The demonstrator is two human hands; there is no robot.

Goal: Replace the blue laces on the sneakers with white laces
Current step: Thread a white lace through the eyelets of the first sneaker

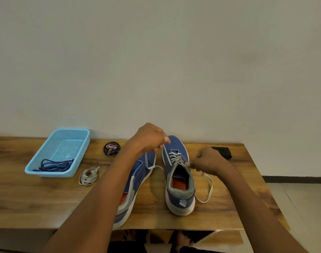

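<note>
Standing near the table's middle, the right blue fabric sneaker (178, 172) carries a white flat lace (176, 158) through its eyelets; left hand (148, 137) and right hand (209, 162) each pinch 1 end.

Both forearms are bare to the frame edge, with no sleeves, and short nails on the hands (152, 137).

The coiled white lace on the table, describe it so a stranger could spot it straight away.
Start at the light blue basket on the wooden table's left side. Just off its near right corner lies the coiled white lace, loose on the wood. Unlike the blue laces inside the basket, it is pale and wound into a ring.
</note>
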